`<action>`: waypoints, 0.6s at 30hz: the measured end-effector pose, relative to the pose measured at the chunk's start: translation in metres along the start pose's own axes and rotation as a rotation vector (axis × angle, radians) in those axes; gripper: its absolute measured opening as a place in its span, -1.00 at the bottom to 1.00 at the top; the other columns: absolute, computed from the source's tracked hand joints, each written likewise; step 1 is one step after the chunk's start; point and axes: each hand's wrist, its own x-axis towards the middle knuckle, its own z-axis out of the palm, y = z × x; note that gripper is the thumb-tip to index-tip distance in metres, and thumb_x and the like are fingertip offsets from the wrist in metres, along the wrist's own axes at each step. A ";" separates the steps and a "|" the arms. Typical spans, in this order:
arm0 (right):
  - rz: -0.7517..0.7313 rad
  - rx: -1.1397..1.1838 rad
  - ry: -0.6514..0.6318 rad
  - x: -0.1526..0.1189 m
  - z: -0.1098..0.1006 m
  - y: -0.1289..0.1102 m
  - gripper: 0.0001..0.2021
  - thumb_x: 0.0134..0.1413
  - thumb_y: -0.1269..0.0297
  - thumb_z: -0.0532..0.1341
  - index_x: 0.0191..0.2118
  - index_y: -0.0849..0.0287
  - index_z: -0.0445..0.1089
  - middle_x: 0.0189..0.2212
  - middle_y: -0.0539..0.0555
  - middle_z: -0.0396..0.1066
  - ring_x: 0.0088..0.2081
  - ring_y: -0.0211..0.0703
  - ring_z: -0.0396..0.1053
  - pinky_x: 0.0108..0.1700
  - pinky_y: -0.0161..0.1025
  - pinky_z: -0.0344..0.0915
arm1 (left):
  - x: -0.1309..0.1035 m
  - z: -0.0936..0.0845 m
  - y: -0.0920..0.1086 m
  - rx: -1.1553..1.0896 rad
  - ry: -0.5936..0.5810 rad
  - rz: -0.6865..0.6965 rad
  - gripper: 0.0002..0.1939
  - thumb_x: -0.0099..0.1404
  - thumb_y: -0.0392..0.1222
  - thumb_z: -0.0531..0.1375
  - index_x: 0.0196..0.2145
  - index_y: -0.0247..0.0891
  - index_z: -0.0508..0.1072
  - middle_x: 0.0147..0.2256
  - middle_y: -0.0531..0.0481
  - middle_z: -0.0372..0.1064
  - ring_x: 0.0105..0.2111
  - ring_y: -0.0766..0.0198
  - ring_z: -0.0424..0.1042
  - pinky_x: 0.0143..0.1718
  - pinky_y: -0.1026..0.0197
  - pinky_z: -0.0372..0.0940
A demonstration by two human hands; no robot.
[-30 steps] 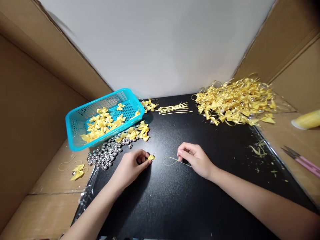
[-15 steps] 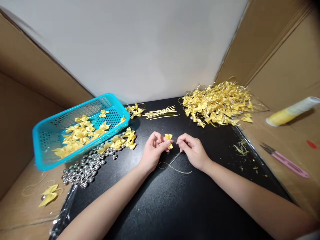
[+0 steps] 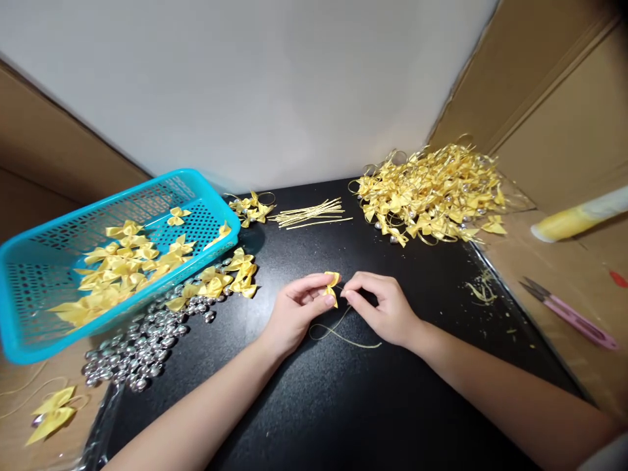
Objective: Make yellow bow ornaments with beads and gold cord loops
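Note:
My left hand (image 3: pixel 300 311) pinches a small yellow ribbon bow (image 3: pixel 334 281) between thumb and fingers, a little above the black table. Close beside it, my right hand (image 3: pixel 375 302) is closed with thumb and forefinger on a thin dark needle (image 3: pixel 340 286), whose tip reaches toward the bow's middle. Whether the tip has entered the ribbon I cannot tell. From the right fingertips a gold cord (image 3: pixel 350 339) trails down and loops under both hands.
At left stands a turquoise basket (image 3: pixel 14 350) of yellow bows, with silver beads (image 3: pixel 132 350) in front. Cut gold cords (image 3: pixel 311 212) lie at the back, beside a heap of finished-looking bows (image 3: pixel 432 196). Pink-handled snips (image 3: pixel 569 314) and a yellow-white roll (image 3: pixel 581 216) are at right.
The two hands have come closer together, and the needle now meets or nearly meets the bow. My left fingers have straightened around the bow. The view has shifted slightly.

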 end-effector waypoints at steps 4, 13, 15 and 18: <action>-0.031 -0.032 -0.026 0.000 0.000 -0.001 -0.82 0.23 0.37 0.10 -0.39 0.15 0.38 -0.47 0.01 0.41 -0.42 -0.25 0.36 -0.32 -0.29 0.27 | -0.002 0.002 0.001 -0.057 -0.035 -0.022 -0.71 -0.12 -0.27 0.49 -0.35 -0.12 0.65 -0.24 -0.02 0.60 -0.35 0.34 0.51 -0.23 0.29 0.42; -0.143 -0.084 0.002 0.000 0.002 0.000 -0.83 0.22 0.46 0.11 -0.39 0.18 0.37 -0.50 -0.01 0.36 -0.46 -0.30 0.33 -0.38 -0.34 0.27 | -0.002 0.001 0.000 -0.145 -0.097 -0.060 -0.69 -0.11 -0.30 0.49 -0.33 -0.15 0.65 -0.28 0.01 0.61 -0.38 0.43 0.50 -0.24 0.39 0.40; -0.139 -0.090 0.001 0.000 0.002 0.001 -0.83 0.22 0.47 0.12 -0.39 0.18 0.37 -0.49 -0.01 0.36 -0.45 -0.30 0.34 -0.38 -0.35 0.27 | -0.002 0.000 0.000 -0.149 -0.115 -0.068 -0.69 -0.09 -0.31 0.49 -0.32 -0.14 0.65 -0.28 0.04 0.61 -0.39 0.46 0.50 -0.24 0.42 0.39; -0.139 -0.091 0.002 0.000 0.002 0.001 -0.84 0.21 0.47 0.13 -0.39 0.18 0.37 -0.49 -0.01 0.37 -0.45 -0.30 0.34 -0.37 -0.35 0.28 | -0.002 0.000 0.000 -0.154 -0.123 -0.075 -0.70 -0.08 -0.31 0.48 -0.32 -0.14 0.64 -0.27 0.04 0.61 -0.39 0.47 0.50 -0.23 0.42 0.39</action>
